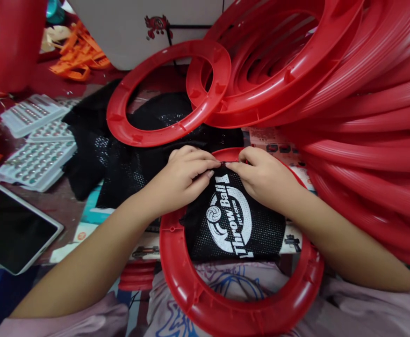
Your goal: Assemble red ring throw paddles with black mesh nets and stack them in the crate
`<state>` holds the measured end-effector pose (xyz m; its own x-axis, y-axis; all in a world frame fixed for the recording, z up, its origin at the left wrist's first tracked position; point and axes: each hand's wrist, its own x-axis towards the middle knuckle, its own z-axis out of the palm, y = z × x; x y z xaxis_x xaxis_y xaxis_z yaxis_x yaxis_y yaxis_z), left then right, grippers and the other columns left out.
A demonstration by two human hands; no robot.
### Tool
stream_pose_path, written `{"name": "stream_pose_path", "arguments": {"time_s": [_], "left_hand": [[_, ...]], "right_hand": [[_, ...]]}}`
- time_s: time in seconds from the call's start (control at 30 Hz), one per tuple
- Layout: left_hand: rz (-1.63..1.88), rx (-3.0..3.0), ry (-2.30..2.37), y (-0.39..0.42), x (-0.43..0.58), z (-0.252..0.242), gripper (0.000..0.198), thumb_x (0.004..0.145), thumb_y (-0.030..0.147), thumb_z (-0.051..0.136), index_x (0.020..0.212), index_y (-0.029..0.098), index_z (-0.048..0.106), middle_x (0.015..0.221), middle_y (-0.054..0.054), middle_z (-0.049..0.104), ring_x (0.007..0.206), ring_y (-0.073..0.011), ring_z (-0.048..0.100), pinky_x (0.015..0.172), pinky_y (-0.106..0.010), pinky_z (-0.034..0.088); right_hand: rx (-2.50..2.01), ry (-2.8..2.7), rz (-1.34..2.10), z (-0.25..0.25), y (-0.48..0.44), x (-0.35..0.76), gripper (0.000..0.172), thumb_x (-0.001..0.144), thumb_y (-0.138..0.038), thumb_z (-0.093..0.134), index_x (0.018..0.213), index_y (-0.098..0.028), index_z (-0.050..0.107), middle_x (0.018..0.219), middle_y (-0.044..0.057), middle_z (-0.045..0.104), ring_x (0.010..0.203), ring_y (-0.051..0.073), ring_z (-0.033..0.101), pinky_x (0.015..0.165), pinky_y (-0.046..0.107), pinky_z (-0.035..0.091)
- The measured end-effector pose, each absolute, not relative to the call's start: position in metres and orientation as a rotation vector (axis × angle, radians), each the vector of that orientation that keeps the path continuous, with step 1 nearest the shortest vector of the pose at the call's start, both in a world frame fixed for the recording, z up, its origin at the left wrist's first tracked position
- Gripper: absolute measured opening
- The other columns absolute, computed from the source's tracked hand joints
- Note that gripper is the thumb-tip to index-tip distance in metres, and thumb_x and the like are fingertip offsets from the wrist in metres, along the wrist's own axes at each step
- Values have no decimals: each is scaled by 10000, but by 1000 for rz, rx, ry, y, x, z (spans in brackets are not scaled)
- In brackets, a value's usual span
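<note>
A red plastic ring [197, 292] lies in front of me over my lap. A black mesh net [261, 229] with a white "Throw Ball" print is spread across its opening. My left hand [183, 175] and my right hand [264, 175] meet at the ring's far rim, and both pinch the top edge of the net there. The far rim is mostly hidden under my fingers.
Another red ring [120, 100] rests on a heap of black mesh [96, 154]. A big stack of red rings [359, 107] fills the right side. White trays of small metal parts [36, 161] and a tablet [11, 229] lie at the left, orange plastic pieces [78, 56] behind.
</note>
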<state>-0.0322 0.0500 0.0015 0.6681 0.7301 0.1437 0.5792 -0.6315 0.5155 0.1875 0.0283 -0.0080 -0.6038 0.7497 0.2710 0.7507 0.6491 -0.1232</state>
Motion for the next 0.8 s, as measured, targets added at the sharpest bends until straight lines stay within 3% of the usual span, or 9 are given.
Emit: {"name": "stream_pose_path", "arguments": {"time_s": [0.3, 0.43, 0.63, 0.8], "left_hand": [[452, 2475, 1043, 51, -30, -1, 334, 935, 247, 415, 1091, 141, 691, 1115, -96, 702, 1060, -261, 550, 943, -455, 397], [449, 2492, 1014, 49, -32, 0, 312, 933, 254, 440, 1109, 131, 667, 1145, -107, 678, 1092, -267, 543, 951, -458, 401], [422, 2552, 988, 46, -33, 2, 348, 916, 220, 469, 1236, 127, 567, 1360, -157, 539, 1250, -287, 492, 1007, -485, 370], [231, 2654, 974, 46, -32, 0, 472, 931, 250, 449, 1401, 213, 469, 1563, -153, 336, 1384, -361, 370, 1017, -554, 337]], "right_hand": [[-1304, -2644, 109, 0, 29, 185, 309, 939, -159, 443, 1095, -108, 705, 836, 107, 581, 776, 221, 511, 718, 322, 448], [-1284, -2506, 233, 1, 27, 189, 289, 902, -108, 479, 1089, -99, 699, 880, 113, 661, 810, 226, 597, 747, 327, 482], [-1372, -2136, 361, 3, 28, 196, 287, 863, -124, 563, 1130, -98, 666, 973, 84, 745, 841, 193, 686, 777, 294, 518], [-1405, -2183, 265, 0, 35, 193, 225, 853, -107, 541, 1024, -122, 688, 958, 87, 746, 853, 214, 683, 779, 310, 501]]}}
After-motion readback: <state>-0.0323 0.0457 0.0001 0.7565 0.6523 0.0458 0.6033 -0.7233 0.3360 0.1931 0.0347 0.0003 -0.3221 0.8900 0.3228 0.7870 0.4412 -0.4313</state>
